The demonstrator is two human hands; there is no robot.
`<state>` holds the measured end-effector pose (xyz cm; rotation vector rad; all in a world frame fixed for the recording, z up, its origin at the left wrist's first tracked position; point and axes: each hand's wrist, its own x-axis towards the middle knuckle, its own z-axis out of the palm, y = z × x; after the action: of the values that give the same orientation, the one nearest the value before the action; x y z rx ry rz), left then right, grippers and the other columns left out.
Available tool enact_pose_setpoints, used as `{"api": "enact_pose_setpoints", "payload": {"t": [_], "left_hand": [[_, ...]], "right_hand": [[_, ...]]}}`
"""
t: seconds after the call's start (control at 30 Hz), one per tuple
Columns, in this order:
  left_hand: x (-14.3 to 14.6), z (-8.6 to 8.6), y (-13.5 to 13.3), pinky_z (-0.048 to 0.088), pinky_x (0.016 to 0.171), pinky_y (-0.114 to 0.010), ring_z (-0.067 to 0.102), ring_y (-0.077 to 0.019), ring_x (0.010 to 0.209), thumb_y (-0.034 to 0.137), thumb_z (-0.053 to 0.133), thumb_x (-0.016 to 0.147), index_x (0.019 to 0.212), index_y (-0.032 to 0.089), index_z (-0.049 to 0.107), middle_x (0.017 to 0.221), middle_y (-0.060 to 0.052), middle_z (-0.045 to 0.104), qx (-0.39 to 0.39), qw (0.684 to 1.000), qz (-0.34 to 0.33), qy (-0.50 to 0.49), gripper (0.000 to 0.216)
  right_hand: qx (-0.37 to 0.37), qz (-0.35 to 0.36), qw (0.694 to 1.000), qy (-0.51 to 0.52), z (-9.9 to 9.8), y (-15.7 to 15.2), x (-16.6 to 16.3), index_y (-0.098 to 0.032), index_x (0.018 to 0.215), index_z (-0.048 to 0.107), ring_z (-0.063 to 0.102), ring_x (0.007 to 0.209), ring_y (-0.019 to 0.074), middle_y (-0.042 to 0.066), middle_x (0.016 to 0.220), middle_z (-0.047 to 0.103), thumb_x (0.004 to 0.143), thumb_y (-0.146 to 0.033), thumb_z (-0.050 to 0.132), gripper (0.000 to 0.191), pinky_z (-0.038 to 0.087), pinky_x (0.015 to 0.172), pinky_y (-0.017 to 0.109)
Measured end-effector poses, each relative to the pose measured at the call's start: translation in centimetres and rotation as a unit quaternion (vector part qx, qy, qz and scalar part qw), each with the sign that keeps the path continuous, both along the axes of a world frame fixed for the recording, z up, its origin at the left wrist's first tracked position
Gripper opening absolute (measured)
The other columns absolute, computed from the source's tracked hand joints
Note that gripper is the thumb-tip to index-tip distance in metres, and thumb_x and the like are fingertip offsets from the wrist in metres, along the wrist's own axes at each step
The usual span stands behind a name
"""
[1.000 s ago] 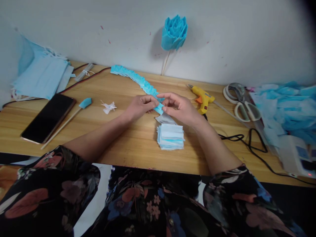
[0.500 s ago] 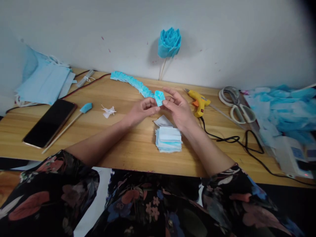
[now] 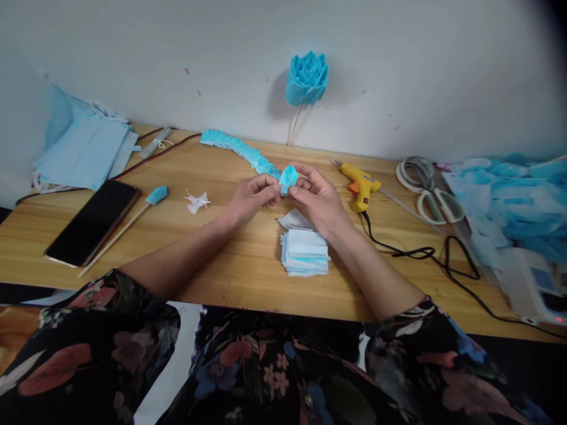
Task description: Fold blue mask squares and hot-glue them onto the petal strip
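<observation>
Between my hands is a small folded blue fabric petal (image 3: 289,177), pinched at its lower part. My left hand (image 3: 254,198) grips its left side with thumb and forefinger. My right hand (image 3: 316,198) holds the right side, thumb in front and fingers behind. Just beyond, a curved row of folded blue petals (image 3: 241,147) lies on the table, its near end close to the held petal. Nearer to me sits a stack of pale blue fabric squares (image 3: 305,252), with a greyish piece (image 3: 295,219) sticking out at its back.
A blue fabric flower (image 3: 307,79) on a stick stands against the wall. To the right are a yellow glue gun (image 3: 362,186), scissors (image 3: 438,205), tape (image 3: 414,174) and blue scraps (image 3: 522,200). Leftward lie a phone (image 3: 93,223), a blue-tipped stick (image 3: 119,236) and face masks (image 3: 84,147).
The petal's top has become rounder and more cupped. My right fingers have curled closer behind it, and my left fingers have shifted slightly. The whole view has moved a little.
</observation>
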<state>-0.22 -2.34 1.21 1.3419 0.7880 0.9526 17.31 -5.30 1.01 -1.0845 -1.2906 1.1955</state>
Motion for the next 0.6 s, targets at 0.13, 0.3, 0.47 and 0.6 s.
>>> {"api": "enact_pose_setpoints", "payload": {"t": [0.13, 0.3, 0.47, 0.6], "left_hand": [[0.1, 0.1, -0.1, 0.043, 0.062, -0.024, 0.051, -0.0090, 0.062, 0.051, 0.077, 0.075, 0.079, 0.018, 0.060, 0.068, 0.002, 0.059, -0.005, 1.000, -0.014, 0.014, 0.037], [0.1, -0.1, 0.1, 0.041, 0.060, -0.023, 0.048, -0.0082, 0.060, 0.048, 0.080, 0.071, 0.077, 0.017, 0.061, 0.066, 0.003, 0.056, -0.008, 1.000, -0.010, 0.017, 0.037], [0.1, 0.0, 0.2, 0.038, 0.059, -0.023, 0.046, -0.0079, 0.059, 0.043, 0.079, 0.072, 0.076, 0.017, 0.060, 0.065, 0.004, 0.055, -0.004, 0.999, -0.009, 0.037, 0.032], [0.1, 0.0, 0.1, 0.036, 0.060, -0.023, 0.046, -0.0078, 0.061, 0.042, 0.077, 0.072, 0.075, 0.016, 0.059, 0.067, 0.004, 0.055, 0.009, 0.999, -0.014, 0.045, 0.032]], "right_hand": [[-0.008, -0.003, 1.000, 0.013, -0.2, 0.0, -0.1, -0.029, 0.129, 0.056, 0.068, 0.094, 0.0171, 0.000, 0.099, 0.070, 0.081, -0.038, 0.072, 0.051, 0.056, 0.096, 0.040], [0.003, 0.011, 1.000, 0.016, -0.3, 0.1, 0.0, -0.028, 0.127, 0.055, 0.068, 0.092, 0.0167, 0.000, 0.097, 0.071, 0.081, -0.037, 0.072, 0.050, 0.055, 0.095, 0.039], [0.115, -0.046, 0.981, -0.148, 1.3, -0.2, 1.2, -0.028, 0.117, 0.058, 0.066, 0.107, 0.0207, 0.003, 0.113, 0.072, 0.083, -0.035, 0.072, 0.038, 0.052, 0.097, 0.042], [0.201, -0.042, 0.939, -0.275, 2.6, -0.5, 2.0, -0.028, 0.100, 0.066, 0.064, 0.113, 0.0253, 0.004, 0.115, 0.073, 0.087, -0.032, 0.070, 0.014, 0.048, 0.103, 0.048]]}}
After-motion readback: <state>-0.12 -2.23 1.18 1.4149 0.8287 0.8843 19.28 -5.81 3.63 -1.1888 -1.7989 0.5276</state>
